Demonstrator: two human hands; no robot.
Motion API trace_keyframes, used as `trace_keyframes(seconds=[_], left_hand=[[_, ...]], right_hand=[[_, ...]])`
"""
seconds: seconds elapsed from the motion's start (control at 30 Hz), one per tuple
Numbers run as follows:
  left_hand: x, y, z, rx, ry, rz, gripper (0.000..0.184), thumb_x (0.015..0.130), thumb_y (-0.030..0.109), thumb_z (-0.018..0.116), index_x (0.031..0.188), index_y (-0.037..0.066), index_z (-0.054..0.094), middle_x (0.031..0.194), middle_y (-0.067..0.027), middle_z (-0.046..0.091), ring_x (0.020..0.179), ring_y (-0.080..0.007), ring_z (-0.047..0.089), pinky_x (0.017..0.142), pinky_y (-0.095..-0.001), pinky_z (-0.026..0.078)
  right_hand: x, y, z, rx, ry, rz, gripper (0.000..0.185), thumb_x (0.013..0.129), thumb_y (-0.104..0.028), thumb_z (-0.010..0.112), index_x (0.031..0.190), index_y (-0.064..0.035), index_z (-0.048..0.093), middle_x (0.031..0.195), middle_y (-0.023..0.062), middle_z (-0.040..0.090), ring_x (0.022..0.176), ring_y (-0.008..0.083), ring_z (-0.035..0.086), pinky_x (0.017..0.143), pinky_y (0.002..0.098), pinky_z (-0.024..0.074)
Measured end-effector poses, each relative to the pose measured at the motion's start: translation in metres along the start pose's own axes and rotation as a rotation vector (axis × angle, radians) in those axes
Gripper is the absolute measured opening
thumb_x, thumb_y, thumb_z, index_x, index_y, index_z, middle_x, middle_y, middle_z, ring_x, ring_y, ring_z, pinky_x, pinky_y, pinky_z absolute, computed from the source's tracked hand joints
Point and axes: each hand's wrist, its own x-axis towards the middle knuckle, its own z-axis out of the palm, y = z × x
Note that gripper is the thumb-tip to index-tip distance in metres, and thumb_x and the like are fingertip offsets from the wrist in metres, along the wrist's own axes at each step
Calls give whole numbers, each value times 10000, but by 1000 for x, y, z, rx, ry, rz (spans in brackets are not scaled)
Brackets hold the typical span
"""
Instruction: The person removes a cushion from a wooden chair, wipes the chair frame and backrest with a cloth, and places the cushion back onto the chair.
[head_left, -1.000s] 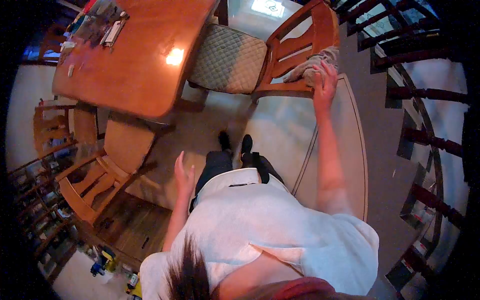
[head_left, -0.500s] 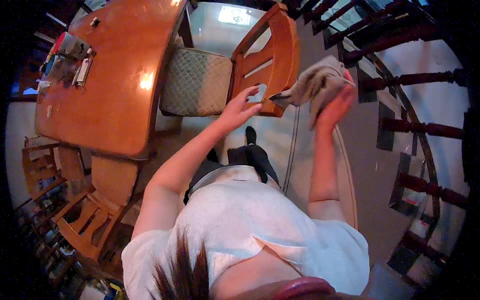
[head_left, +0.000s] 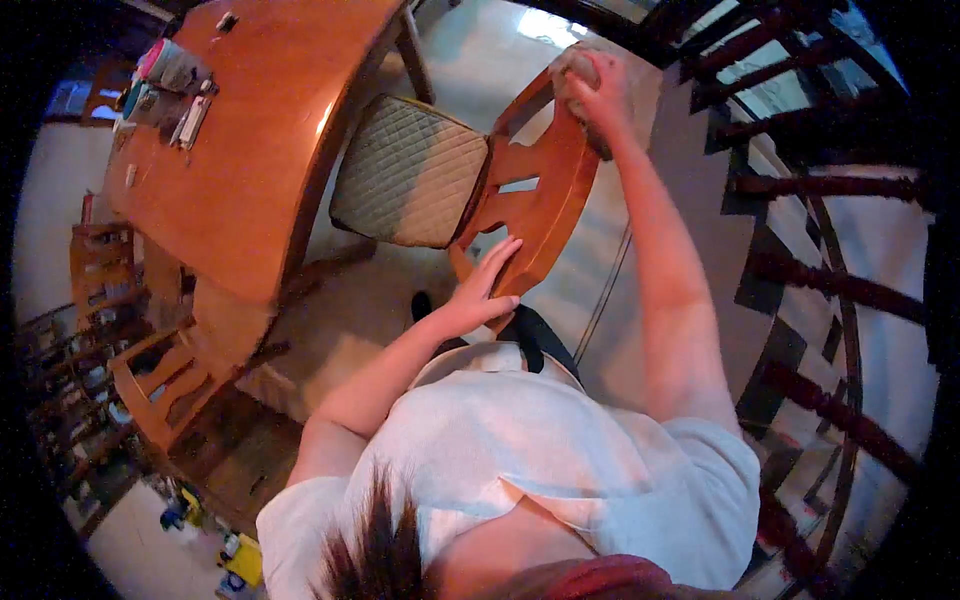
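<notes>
The wooden chair (head_left: 560,195) stands with its slatted back towards me and a quilted cushion (head_left: 410,175) on its seat. At the near end of the backrest, my left hand (head_left: 480,300) holds the wood, fingers on one side and thumb on the other. My right hand (head_left: 605,95) reaches to the far end of the backrest and presses a crumpled greyish cloth (head_left: 572,68) around the top rail. Part of the cloth is hidden beneath the fingers.
A wooden table (head_left: 250,130) stands to the left, with containers (head_left: 170,85) and small items on it. Another wooden chair (head_left: 175,385) is at lower left. Dark stair balusters (head_left: 830,285) line the right side beside grey steps. A yellow object (head_left: 240,560) lies at bottom left.
My right hand has carried the cloth from the air beside the chair forward onto the backrest's far end. My left hand has come down onto the near end. The view has shifted.
</notes>
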Motion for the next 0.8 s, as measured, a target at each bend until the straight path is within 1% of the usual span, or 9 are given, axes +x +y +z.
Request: trace_keyframes(seconds=[0.2, 0.27, 0.33, 0.5, 0.57, 0.63, 0.7, 0.73, 0.8], left_hand=[[3, 1, 0, -53, 28, -35, 764, 671, 186, 566, 1358, 76, 250, 1420, -112, 196, 1328, -248, 158, 1078, -366, 118], [2, 1, 0, -82, 11, -22, 734, 685, 153, 557, 1354, 100, 261, 1419, -125, 190, 1327, -258, 159, 1072, -365, 147], [1, -2, -1, -78, 29, -20, 750, 676, 171, 564, 1355, 81, 258, 1411, -124, 212, 1326, -250, 160, 1074, -362, 136], [-1, -10, 5, -28, 73, 6, 715, 703, 181, 565, 1345, 67, 270, 1403, -138, 229, 1303, -264, 225, 1062, -343, 178], [-5, -15, 10, -211, 119, -71, 699, 741, 234, 573, 1345, 58, 268, 1389, -147, 263, 1280, -275, 272, 1050, -338, 204], [-9, -17, 12, -173, 150, -59, 698, 753, 259, 576, 1346, 60, 267, 1380, -149, 281, 1272, -277, 286, 1047, -341, 210], [-10, -14, 10, -181, 186, 11, 711, 757, 308, 598, 1344, 68, 277, 1363, -140, 317, 1266, -277, 300, 1046, -345, 217], [-15, -12, 10, -197, 199, 7, 711, 757, 308, 598, 1344, 68, 277, 1363, -140, 317, 1266, -277, 300, 1046, -345, 217], [-24, -11, 8, 220, 209, 164, 725, 735, 320, 627, 1331, 68, 299, 1353, -122, 340, 1264, -282, 304, 1051, -349, 220]], right_hand=[[11, 6, -4, 99, 43, 11, 414, 714, -309, 664, 1047, -88, 560, 980, 140, 526, 940, 313, 504, 819, 387, 420], [-17, 3, -10, 257, 123, 266, 380, 718, -278, 664, 1030, -89, 561, 970, 144, 519, 943, 315, 496, 820, 382, 411], [-65, -10, -12, 117, 256, 60, 333, 727, -236, 656, 1017, -100, 563, 968, 135, 518, 945, 316, 485, 829, 404, 395], [-142, -94, -52, 67, 47, -212, 317, 709, -225, 663, 1000, -131, 577, 981, 101, 529, 989, 299, 484, 910, 446, 342], [-135, -112, -66, -10, -256, -339, 302, 701, -130, 642, 997, -108, 585, 1058, 99, 528, 1023, 288, 488, 908, 414, 357], [-98, -86, -50, -85, -224, -441, 266, 684, -126, 638, 947, -111, 598, 998, 94, 543, 1001, 289, 494, 886, 411, 371], [-44, -49, -38, -211, -360, -495, 266, 686, -150, 628, 945, -102, 586, 958, 103, 542, 977, 294, 499, 876, 427, 371], [-16, -34, -25, -320, -345, -549, 247, 701, -220, 623, 925, -119, 593, 961, 97, 559, 972, 280, 509, 871, 434, 368], [34, -28, -14, -568, -437, -640, 219, 738, -298, 590, 901, -151, 601, 953, 75, 581, 965, 252, 521, 824, 422, 393]])
